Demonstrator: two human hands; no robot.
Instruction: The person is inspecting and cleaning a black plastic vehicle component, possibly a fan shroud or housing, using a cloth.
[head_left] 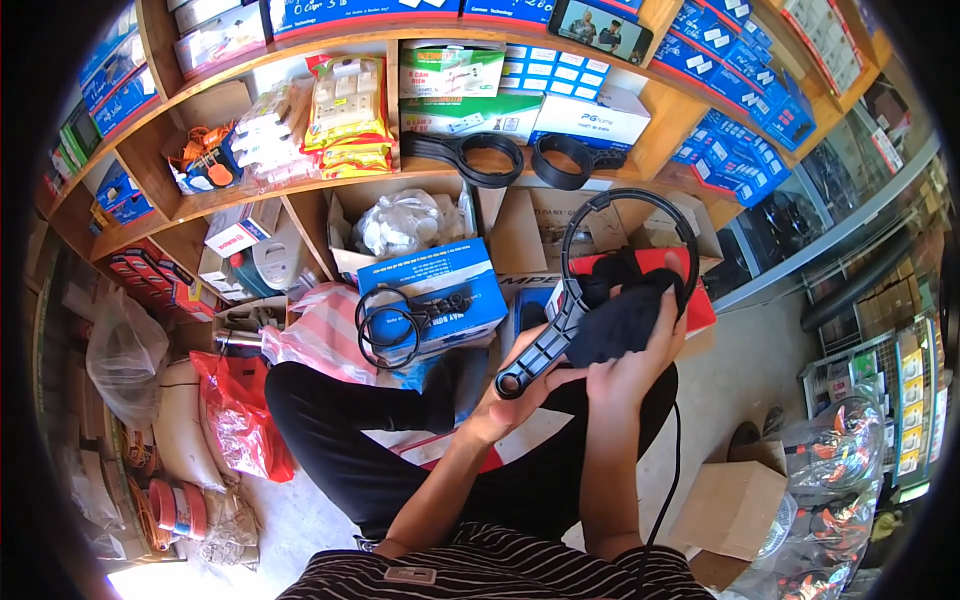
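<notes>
A black plastic ring wrench (548, 350), like one for a filter housing, is held up over my lap with its ring pointing away. My left hand (505, 405) is closed around the lower end of its ribbed handle. My right hand (645, 365) grips a black cloth (612, 328) near the right side of the ring, its fingers partly hidden behind the cloth. Beyond, on a blue box (440, 275), lie several thin black rings (388, 328) and small black parts. Two similar black wrenches (487, 160) rest along the shelf edge.
Wooden shelves (400, 110) with boxed goods stand ahead, a phone (600, 30) propped up high. An open carton (400, 215) holds plastic-wrapped pieces. A red bag (240, 415) lies left of my crossed legs; a brown carton (730, 505) and wrapped goods stand right. A black cord (672, 480) hangs beside my right arm.
</notes>
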